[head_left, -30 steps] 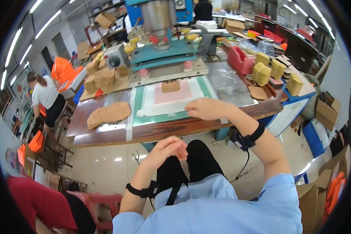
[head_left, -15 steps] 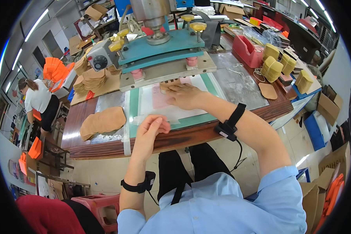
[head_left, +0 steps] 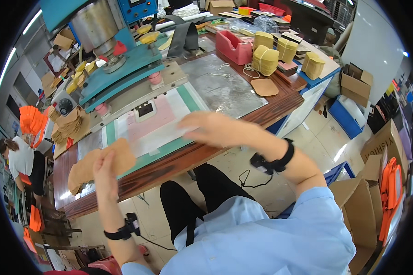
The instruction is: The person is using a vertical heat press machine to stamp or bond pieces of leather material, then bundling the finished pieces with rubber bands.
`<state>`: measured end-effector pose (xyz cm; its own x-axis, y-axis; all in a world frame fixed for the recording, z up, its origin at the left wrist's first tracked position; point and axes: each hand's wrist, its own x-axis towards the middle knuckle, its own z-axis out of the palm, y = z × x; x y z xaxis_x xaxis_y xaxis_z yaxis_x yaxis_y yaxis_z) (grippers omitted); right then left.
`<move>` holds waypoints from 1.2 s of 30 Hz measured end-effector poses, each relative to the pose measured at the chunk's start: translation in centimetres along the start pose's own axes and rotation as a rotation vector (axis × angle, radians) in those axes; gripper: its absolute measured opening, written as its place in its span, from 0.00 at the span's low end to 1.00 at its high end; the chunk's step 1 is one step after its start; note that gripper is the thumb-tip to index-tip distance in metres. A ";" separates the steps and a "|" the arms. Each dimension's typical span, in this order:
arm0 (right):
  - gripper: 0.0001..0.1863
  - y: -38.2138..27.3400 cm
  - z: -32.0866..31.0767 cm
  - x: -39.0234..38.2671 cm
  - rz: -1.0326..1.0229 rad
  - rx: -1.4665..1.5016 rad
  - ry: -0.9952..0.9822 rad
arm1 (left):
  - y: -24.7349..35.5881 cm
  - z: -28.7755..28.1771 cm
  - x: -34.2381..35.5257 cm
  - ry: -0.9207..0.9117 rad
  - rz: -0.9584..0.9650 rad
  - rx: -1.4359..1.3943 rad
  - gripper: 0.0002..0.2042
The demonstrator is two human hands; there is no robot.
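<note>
Over the left front part of the worktop [head_left: 280,106], the left grip [head_left: 106,173] pinches a tan piece [head_left: 123,153] near its lower edge, thumb and fingers pressed together on it. Most of this rounded, flat piece reaches up and to the right beyond the fingertips, overlapping the left front corner of a green mat [head_left: 140,164] in this view. Just left of the grip, a row of similar tan pieces [head_left: 80,172] lies fanned out, and the held one overlaps its right end; whether the two touch, I cannot tell.

Well apart from that piece, the right grip [head_left: 211,128] is above the right front part of the mat, its fingers pointing left. Motion blurs it, so I cannot tell whether its fingers are spread or closed on anything.

Between and beyond the two hands, a pink sheet [head_left: 157,123] lies over a white sheet [head_left: 158,143] on the mat. Near the pink sheet's far edge is a pale frame around a dark block [head_left: 145,110]. Behind it stands a press with a blue-green plate [head_left: 119,75], and left of this are stacks of tan pieces [head_left: 68,126]. To the right, past a grey metal plate [head_left: 218,89], are a single rounded tan square [head_left: 264,87], a red tray [head_left: 234,49] and several tied yellow bundles [head_left: 265,60].
</note>
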<state>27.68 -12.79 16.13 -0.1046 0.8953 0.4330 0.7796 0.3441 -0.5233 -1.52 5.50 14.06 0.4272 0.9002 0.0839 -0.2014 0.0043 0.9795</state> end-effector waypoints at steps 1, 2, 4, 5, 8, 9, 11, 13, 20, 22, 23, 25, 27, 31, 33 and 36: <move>0.16 1.2 -2.9 -1.5 0.182 0.004 0.017 | 0.7 -1.5 0.7 0.036 0.018 0.036 0.10; 0.13 2.9 -4.9 -3.3 0.239 -0.090 0.102 | 1.2 -3.1 1.6 0.041 0.013 0.044 0.11; 0.12 5.7 -8.5 -6.3 0.420 -0.288 0.196 | 2.4 -6.1 3.0 0.083 0.063 0.208 0.13; 0.14 8.0 -10.0 -7.8 0.423 -0.462 0.218 | 2.8 -7.2 3.5 0.110 0.117 0.365 0.13; 0.12 9.9 -11.4 -10.2 0.478 -0.391 0.307 | 2.5 -9.8 4.7 0.268 0.486 0.975 0.16; 0.12 11.2 -11.4 -10.8 0.480 -0.417 0.305 | 2.3 -9.9 5.0 0.324 0.653 1.197 0.17; 0.13 12.7 -11.7 -11.3 0.475 -0.438 0.326 | 2.7 -6.2 4.0 0.239 0.594 1.080 0.16; 0.14 12.5 -11.6 -11.1 0.507 -0.425 0.335 | 2.5 -3.0 2.4 0.113 0.534 0.984 0.14; 0.14 10.0 -10.6 -8.7 0.646 -0.697 0.309 | 3.2 6.0 -2.7 -0.216 0.525 1.042 0.08; 0.14 10.9 -10.5 -8.7 0.680 -0.652 0.375 | 3.2 6.7 -3.2 -0.249 0.508 1.001 0.08; 0.14 11.4 -10.8 -9.1 0.716 -0.588 0.407 | 3.2 6.7 -3.3 -0.265 0.499 0.981 0.08; 0.15 13.1 -11.5 -10.1 0.692 -0.442 0.474 | 3.3 6.4 -3.5 -0.291 0.471 0.968 0.08; 0.15 14.0 -12.1 -10.8 0.770 -0.078 0.486 | 3.1 5.9 -3.5 -0.323 0.444 0.926 0.08; 0.15 8.6 -9.5 -5.8 0.662 0.237 0.462 | 2.4 4.4 -3.6 -0.378 0.351 0.800 0.08; 0.14 6.5 -6.6 -2.8 0.496 0.252 0.415 | 2.9 5.1 -3.5 -0.443 0.237 0.790 0.08; 0.12 1.7 -1.7 2.6 0.439 0.231 0.219 | 4.5 6.6 -3.5 -0.564 0.153 0.937 0.10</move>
<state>29.78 -10.37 17.62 0.3508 0.8976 0.2669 0.5626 0.0259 -0.8263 1.88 -0.45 19.39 0.8437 0.5341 0.0538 0.3593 -0.6363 0.6827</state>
